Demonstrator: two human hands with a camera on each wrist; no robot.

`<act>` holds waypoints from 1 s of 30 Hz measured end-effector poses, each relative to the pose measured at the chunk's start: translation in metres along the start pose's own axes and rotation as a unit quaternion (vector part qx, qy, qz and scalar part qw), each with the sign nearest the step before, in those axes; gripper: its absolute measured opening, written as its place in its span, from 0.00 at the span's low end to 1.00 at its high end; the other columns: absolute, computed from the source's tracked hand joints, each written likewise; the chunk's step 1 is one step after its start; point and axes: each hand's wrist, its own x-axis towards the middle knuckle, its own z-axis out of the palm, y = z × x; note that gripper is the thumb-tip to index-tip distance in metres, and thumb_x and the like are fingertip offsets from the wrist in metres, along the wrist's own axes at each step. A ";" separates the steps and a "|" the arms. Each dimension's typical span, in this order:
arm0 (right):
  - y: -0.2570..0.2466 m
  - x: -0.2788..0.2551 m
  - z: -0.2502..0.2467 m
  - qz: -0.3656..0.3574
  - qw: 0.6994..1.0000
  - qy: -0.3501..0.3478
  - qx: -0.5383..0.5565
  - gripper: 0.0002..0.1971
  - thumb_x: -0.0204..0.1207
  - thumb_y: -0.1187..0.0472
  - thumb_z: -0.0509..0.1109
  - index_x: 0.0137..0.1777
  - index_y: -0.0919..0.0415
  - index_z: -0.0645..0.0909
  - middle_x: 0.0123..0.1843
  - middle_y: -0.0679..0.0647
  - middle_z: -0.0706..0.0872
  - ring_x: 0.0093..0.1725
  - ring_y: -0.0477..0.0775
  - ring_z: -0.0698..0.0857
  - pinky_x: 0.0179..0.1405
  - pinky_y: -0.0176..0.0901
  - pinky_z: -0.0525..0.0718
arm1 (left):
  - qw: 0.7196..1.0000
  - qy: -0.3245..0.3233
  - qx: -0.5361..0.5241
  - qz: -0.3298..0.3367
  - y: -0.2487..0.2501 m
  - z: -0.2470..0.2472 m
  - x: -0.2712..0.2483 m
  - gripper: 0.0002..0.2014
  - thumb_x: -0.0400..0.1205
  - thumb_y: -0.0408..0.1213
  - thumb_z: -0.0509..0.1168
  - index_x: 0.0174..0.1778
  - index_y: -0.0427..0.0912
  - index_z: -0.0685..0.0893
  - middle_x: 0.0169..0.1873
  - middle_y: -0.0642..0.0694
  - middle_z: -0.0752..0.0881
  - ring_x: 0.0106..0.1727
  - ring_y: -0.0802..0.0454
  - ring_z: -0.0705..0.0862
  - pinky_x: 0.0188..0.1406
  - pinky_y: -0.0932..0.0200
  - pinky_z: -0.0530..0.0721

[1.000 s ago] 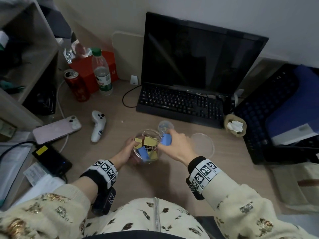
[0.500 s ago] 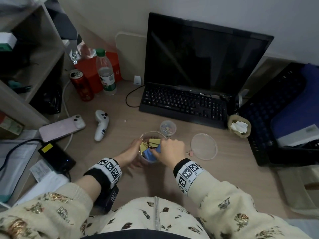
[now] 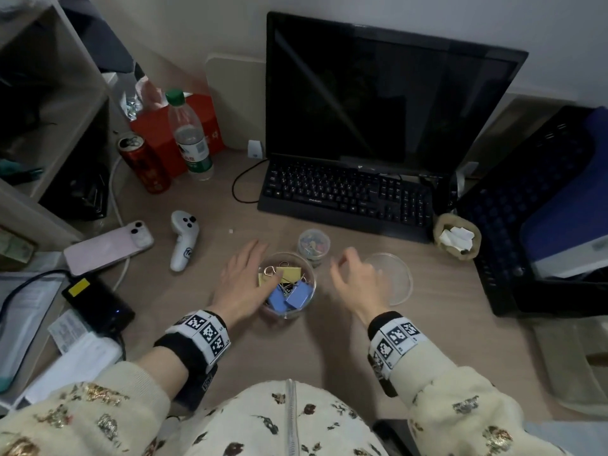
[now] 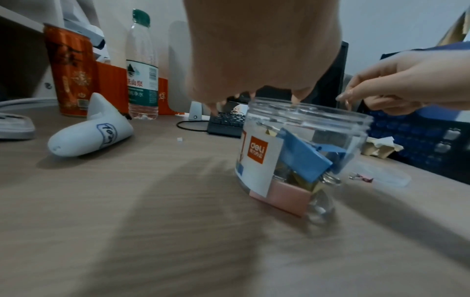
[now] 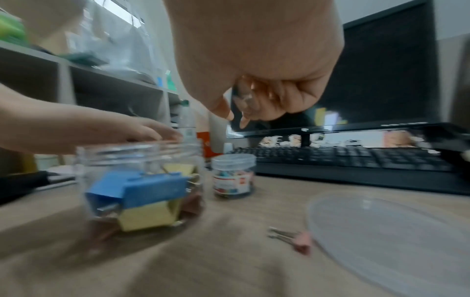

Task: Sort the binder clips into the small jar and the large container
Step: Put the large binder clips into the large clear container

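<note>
The big jar (image 3: 287, 284) full of clips (image 3: 297, 296) stands on the desk (image 3: 197, 301) between the hands, with the left hand (image 3: 241, 284) flat beside its rim and the right hand (image 3: 357, 278) loosely curled, holding nothing.

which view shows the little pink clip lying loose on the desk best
The right wrist view: the small pink binder clip lies near, beside the clear lid. The left wrist view shows it tiny behind the large container. In the head view the right hand hides it.
</note>
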 end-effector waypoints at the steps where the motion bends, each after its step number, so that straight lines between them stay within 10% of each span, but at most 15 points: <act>1: 0.014 0.005 0.002 0.019 1.000 0.013 0.010 0.17 0.83 0.41 0.53 0.59 0.53 0.71 0.45 0.58 0.88 0.47 0.64 0.87 0.42 0.51 0.81 | 1.000 0.000 0.003 0.026 0.003 0.002 0.000 0.35 0.82 0.62 0.55 0.84 0.55 0.54 0.85 0.54 0.51 0.84 0.53 0.50 0.81 0.47 0.52; 5: 0.061 0.022 0.011 0.092 0.993 -0.059 -0.049 0.34 0.78 0.34 0.57 0.79 0.54 0.63 0.76 0.57 0.74 0.75 0.62 0.71 0.68 0.58 0.72 | 0.993 -0.043 0.029 0.101 0.007 0.014 -0.001 0.36 0.81 0.65 0.51 0.84 0.60 0.47 0.81 0.64 0.40 0.80 0.69 0.35 0.82 0.52 0.45; 9: 0.090 0.030 0.031 0.152 0.978 -0.137 -0.027 0.45 0.71 0.27 0.58 0.83 0.48 0.52 0.86 0.56 0.54 0.84 0.63 0.52 0.76 0.65 0.61 | 0.989 -0.051 0.084 0.108 0.006 0.015 0.002 0.38 0.80 0.68 0.48 0.83 0.60 0.43 0.80 0.65 0.37 0.80 0.66 0.33 0.84 0.52 0.43; 18: 0.106 0.035 0.042 0.141 0.975 -0.172 -0.029 0.40 0.78 0.32 0.54 0.84 0.48 0.47 0.87 0.53 0.45 0.85 0.64 0.44 0.79 0.68 0.57 | 0.989 -0.023 0.084 0.123 0.002 0.017 0.008 0.36 0.81 0.67 0.43 0.84 0.57 0.48 0.84 0.60 0.48 0.82 0.65 0.38 0.84 0.53 0.46; 24: 0.095 0.040 0.032 0.153 0.962 -0.225 -0.032 0.60 0.60 0.33 0.76 0.84 0.51 0.43 0.86 0.60 0.41 0.84 0.68 0.44 0.76 0.75 0.57 | 0.988 -0.026 0.086 0.129 0.000 0.018 0.008 0.37 0.80 0.68 0.38 0.84 0.57 0.48 0.84 0.58 0.49 0.84 0.61 0.42 0.84 0.52 0.49; 30: 0.094 0.032 0.030 0.136 0.959 -0.239 -0.068 0.48 0.68 0.45 0.74 0.80 0.47 0.46 0.85 0.57 0.46 0.83 0.72 0.46 0.73 0.81 0.58 | 0.988 -0.033 0.084 0.129 0.001 0.017 0.009 0.36 0.81 0.67 0.40 0.84 0.57 0.47 0.84 0.59 0.49 0.84 0.61 0.42 0.84 0.52 0.49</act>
